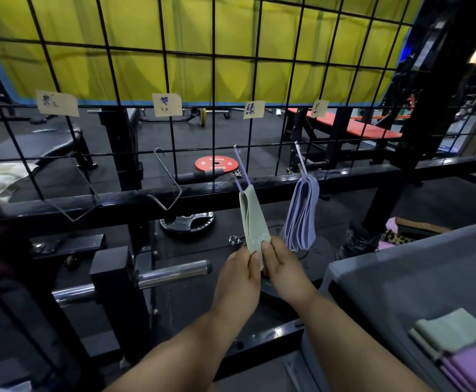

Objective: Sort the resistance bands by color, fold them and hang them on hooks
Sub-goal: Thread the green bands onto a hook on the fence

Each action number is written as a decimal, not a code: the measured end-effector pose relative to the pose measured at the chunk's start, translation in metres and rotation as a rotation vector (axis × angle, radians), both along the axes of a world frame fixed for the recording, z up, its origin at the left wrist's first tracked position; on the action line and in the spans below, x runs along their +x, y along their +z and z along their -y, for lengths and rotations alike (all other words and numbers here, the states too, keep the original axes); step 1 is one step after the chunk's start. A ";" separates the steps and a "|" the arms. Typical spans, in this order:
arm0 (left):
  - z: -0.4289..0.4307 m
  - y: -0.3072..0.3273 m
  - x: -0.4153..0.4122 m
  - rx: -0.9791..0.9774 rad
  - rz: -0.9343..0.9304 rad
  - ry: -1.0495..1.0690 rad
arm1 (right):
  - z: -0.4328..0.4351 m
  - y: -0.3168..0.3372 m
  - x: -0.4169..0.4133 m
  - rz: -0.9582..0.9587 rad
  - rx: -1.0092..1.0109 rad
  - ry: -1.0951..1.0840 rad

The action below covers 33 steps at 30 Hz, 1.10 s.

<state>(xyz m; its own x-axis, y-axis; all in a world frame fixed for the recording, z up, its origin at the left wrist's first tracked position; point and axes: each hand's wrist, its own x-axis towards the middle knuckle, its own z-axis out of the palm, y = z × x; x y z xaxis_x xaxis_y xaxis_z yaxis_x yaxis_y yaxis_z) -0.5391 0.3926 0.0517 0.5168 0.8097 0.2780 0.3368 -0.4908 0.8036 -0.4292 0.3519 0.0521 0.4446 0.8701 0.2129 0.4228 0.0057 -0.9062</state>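
A pale green resistance band (252,219) hangs folded from a hook (241,168) on the black wire grid (214,80). My left hand (241,274) and my right hand (280,267) both pinch its lower end between thumb and fingers. To its right a bundle of blue-lilac bands (301,213) hangs from another hook (301,159). Two bare hooks hang further left, one at the centre (169,182) and one at the far left (85,190). Loose green bands (451,331) and pink bands (474,363) lie on the grey padded bench (400,278) at lower right.
Paper labels (254,109) are clipped to the grid above each hook. Behind and below the grid are a black rack frame (118,199), a chrome bar sleeve (174,273), weight plates (185,222) on the floor and a red bench (366,128) at the back.
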 end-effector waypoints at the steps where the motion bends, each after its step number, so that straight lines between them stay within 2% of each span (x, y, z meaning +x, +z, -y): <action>1: 0.002 0.000 -0.001 -0.011 0.002 -0.008 | 0.000 -0.002 0.000 0.009 -0.011 0.004; 8: 0.009 -0.004 -0.004 0.002 0.026 0.008 | 0.006 -0.010 0.001 0.019 -0.061 0.007; 13: 0.009 -0.014 0.000 0.013 0.010 0.049 | 0.006 -0.008 0.002 0.176 -0.191 -0.045; 24: 0.016 -0.018 0.000 -0.004 0.115 0.067 | 0.011 -0.013 0.000 0.109 -0.142 -0.046; 33: 0.014 -0.020 0.001 -0.061 0.095 0.100 | 0.012 -0.013 -0.005 0.164 -0.185 -0.086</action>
